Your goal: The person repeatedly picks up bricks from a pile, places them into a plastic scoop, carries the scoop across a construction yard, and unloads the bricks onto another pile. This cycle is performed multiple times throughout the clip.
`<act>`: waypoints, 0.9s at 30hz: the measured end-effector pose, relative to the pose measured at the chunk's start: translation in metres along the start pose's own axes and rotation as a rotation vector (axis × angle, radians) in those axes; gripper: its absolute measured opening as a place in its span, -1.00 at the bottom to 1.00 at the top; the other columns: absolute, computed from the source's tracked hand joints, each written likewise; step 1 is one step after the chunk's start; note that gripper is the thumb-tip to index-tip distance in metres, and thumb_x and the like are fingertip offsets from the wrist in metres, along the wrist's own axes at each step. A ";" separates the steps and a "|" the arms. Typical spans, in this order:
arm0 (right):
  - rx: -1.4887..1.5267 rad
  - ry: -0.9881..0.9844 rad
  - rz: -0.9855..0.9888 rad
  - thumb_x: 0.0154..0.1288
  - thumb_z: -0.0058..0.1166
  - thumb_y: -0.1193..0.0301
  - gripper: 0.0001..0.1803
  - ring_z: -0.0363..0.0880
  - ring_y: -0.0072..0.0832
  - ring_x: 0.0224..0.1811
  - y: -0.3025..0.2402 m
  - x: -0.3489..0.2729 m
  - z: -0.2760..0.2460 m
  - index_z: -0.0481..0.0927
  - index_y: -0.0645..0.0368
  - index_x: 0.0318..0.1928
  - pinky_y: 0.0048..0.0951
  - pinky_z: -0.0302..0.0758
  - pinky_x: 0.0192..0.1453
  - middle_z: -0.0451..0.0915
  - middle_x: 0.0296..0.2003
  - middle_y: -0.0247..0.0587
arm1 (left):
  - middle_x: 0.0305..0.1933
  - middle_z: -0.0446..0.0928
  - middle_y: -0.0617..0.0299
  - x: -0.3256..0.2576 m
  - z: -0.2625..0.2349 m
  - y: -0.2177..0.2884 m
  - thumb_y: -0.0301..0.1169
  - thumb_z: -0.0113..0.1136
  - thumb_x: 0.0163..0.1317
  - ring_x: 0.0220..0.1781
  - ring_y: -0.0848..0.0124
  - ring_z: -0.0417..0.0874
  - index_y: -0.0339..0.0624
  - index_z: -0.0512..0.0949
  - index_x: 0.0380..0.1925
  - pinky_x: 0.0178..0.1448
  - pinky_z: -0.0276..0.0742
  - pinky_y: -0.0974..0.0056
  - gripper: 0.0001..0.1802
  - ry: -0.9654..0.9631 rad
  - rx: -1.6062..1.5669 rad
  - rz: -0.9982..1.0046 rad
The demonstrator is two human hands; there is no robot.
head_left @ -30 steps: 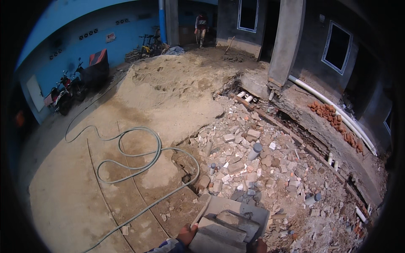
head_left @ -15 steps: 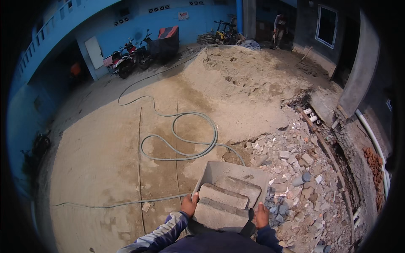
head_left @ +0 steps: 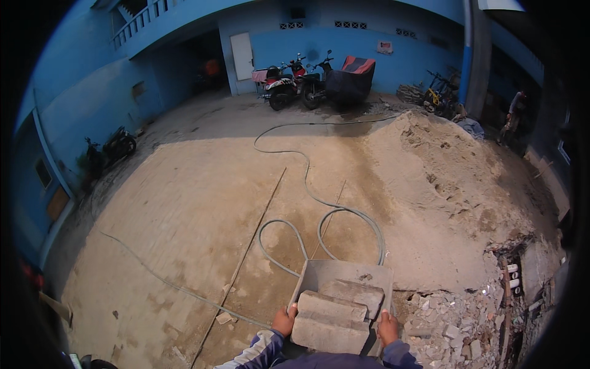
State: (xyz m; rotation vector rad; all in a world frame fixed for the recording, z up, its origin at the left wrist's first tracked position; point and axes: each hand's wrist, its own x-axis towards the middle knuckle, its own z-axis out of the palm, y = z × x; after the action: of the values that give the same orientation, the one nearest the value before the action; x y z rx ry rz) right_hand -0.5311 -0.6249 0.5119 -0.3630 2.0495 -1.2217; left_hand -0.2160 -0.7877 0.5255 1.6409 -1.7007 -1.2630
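Note:
A grey open tub (head_left: 344,269) with sloping sides is in front of my body at the lower middle; its underside is hidden. Inside lie thick, pale concrete blocks (head_left: 329,329), stacked lengthwise across it. On the tub's left rim, my left hand (head_left: 284,320) is closed, fingers curled over the edge. My right hand (head_left: 388,328) grips the right rim in the same way. Both wrists come out of blue sleeves, the left one with white stripes.
A green hose (head_left: 307,184) loops over the paving ahead. Thin rods (head_left: 253,237) lie there too. At the right are broken rubble (head_left: 452,329) and a sand heap (head_left: 452,163). Motorcycles (head_left: 295,83) stand by the blue wall. A person (head_left: 511,117) stands far right.
My view has swung to the left, so the sand heap, rubble and person now appear farther right. Both hands keep their hold on the tub, with the blocks still inside.

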 end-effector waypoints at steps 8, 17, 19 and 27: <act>0.090 -0.087 0.013 0.53 -0.10 0.00 -0.50 0.28 -0.55 -0.73 -0.160 0.176 0.067 0.45 0.17 -0.40 -0.42 0.25 -0.68 0.30 -0.68 -0.38 | -0.24 0.64 -0.32 0.228 0.002 0.112 0.11 0.00 0.44 -0.11 -0.21 0.67 -0.44 0.60 -0.15 0.02 0.52 -0.06 -0.33 0.070 -0.023 0.030; 0.097 -0.007 -0.020 0.50 -0.04 -0.04 -0.43 0.44 -0.43 -0.53 -0.251 0.407 0.130 0.54 0.26 -0.41 -0.33 0.37 -0.40 0.47 -0.58 -0.23 | -0.23 0.67 -0.04 0.496 0.061 0.151 0.10 -0.03 0.50 -0.18 0.23 0.66 -0.45 0.57 -0.15 -0.06 0.54 0.14 -0.33 -0.068 0.027 0.002; 0.089 -0.012 -0.016 0.50 -0.04 -0.05 -0.39 0.54 -0.32 -0.41 -0.273 0.475 0.150 0.56 0.30 -0.42 -0.25 0.45 -0.24 0.56 -0.51 -0.11 | -0.19 0.67 -0.03 0.565 0.083 0.166 0.09 -0.05 0.52 -0.17 0.25 0.67 -0.44 0.58 -0.12 -0.06 0.55 0.15 -0.34 -0.060 0.069 -0.026; 0.053 -0.074 -0.029 0.49 -0.06 -0.04 -0.42 0.61 -0.11 -0.18 -0.450 0.712 0.169 0.57 0.34 -0.24 -0.17 0.46 -0.05 0.65 -0.26 0.08 | -0.14 0.68 0.02 0.789 0.136 0.328 0.01 -0.07 0.55 -0.13 0.27 0.70 -0.46 0.58 -0.11 -0.02 0.60 0.22 -0.39 -0.046 -0.079 0.019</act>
State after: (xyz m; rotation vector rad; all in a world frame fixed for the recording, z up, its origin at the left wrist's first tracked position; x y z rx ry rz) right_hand -0.9676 -1.3641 0.5362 -0.4080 1.9519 -1.2585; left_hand -0.6474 -1.5376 0.5279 1.5587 -1.6671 -1.3509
